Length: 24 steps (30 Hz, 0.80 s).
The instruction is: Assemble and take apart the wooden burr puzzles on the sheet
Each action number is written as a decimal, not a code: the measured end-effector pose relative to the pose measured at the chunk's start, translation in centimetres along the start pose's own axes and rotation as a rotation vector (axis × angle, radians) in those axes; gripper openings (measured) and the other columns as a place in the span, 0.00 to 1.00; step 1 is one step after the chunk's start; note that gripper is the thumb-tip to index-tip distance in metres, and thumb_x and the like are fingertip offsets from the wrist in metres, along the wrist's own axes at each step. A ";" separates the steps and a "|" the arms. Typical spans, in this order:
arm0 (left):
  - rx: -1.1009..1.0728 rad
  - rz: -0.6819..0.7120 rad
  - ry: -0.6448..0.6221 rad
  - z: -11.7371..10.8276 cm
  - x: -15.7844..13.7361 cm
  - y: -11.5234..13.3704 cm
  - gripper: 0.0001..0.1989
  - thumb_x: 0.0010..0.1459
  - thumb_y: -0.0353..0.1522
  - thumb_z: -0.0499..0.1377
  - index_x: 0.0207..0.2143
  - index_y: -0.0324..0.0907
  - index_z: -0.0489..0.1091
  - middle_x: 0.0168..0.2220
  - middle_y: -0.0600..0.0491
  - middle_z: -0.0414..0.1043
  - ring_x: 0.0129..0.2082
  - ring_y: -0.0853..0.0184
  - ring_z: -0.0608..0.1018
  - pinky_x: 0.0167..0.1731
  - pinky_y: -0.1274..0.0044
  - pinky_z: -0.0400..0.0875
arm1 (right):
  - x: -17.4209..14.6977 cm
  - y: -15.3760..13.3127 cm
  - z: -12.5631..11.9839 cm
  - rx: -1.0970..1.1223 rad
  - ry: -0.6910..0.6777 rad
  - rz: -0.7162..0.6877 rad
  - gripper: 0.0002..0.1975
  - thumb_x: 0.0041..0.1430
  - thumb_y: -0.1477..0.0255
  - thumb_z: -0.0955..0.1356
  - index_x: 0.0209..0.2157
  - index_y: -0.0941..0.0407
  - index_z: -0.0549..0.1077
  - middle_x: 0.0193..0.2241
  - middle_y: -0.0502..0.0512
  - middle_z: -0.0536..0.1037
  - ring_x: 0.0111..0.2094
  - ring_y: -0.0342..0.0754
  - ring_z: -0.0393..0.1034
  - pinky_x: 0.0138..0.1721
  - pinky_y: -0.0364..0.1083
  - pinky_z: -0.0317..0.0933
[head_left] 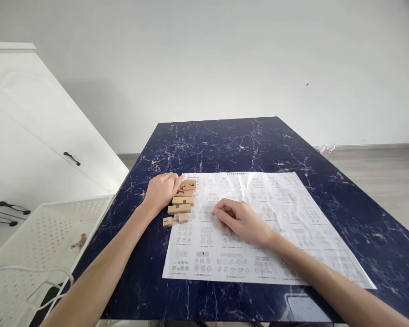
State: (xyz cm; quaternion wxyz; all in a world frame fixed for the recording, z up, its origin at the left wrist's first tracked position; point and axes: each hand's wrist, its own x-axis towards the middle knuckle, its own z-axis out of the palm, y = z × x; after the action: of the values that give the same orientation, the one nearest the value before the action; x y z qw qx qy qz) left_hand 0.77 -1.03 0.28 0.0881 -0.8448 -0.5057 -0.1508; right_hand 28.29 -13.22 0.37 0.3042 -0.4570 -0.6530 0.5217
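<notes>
My left hand (161,191) rests at the left edge of the paper sheet, its fingers curled and its thumb against the left end of a notched wooden block (190,185) with a dark numeral. Below that block several more notched wooden puzzle pieces (179,209) lie in a column, roughly parallel. The nearest piece (168,221) has a deep notch and a mark on its end. My right hand (241,220) lies on the printed sheet (276,254), fingers bent and closed, with nothing visible in them. Its fingertips are partly hidden underneath.
The creased sheet carries rows of small diagrams on a dark blue marbled table (218,145). On a white perforated shelf (10,245) at left are a wooden cross-shaped piece (78,242) and a white cable (34,269). A white cabinet (37,127) stands beside the table.
</notes>
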 end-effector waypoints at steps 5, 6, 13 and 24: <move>0.044 -0.024 0.007 0.1 0.0 0.2 0.27 0.78 0.43 0.43 0.29 0.43 0.70 0.29 0.46 0.79 0.32 0.57 0.81 0.33 0.71 0.67 | 0.0 0.0 0.0 -0.011 0.006 0.004 0.13 0.76 0.62 0.64 0.37 0.53 0.72 0.27 0.49 0.77 0.22 0.42 0.68 0.26 0.44 0.62; 0.051 -0.027 0.007 0.1 0.0 0.2 0.27 0.78 0.43 0.43 0.29 0.43 0.70 0.30 0.46 0.80 0.32 0.57 0.81 0.33 0.71 0.67 | 0.0 0.0 0.0 -0.013 0.008 0.003 0.13 0.75 0.62 0.64 0.37 0.53 0.72 0.27 0.49 0.77 0.22 0.42 0.68 0.26 0.44 0.62; 0.080 -0.057 0.010 -0.1 -0.3 0.6 0.27 0.78 0.41 0.41 0.31 0.43 0.71 0.32 0.46 0.82 0.31 0.59 0.82 0.26 0.74 0.58 | 0.0 -0.4 0.0 -0.024 0.002 0.011 0.14 0.76 0.62 0.63 0.37 0.54 0.72 0.27 0.50 0.78 0.22 0.42 0.68 0.26 0.44 0.62; 0.106 -0.072 0.022 0.2 -0.3 0.5 0.26 0.77 0.38 0.42 0.31 0.42 0.72 0.32 0.44 0.83 0.30 0.58 0.83 0.24 0.73 0.56 | 0.0 -0.5 -0.2 -0.020 -0.012 0.009 0.14 0.75 0.60 0.63 0.37 0.54 0.72 0.28 0.51 0.79 0.23 0.44 0.70 0.27 0.45 0.64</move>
State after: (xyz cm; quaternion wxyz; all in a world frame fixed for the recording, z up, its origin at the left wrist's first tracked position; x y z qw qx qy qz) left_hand 1.08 -1.48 0.02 0.1327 -0.8185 -0.5422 -0.1362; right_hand 28.35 -13.18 0.87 0.2933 -0.4597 -0.6580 0.5193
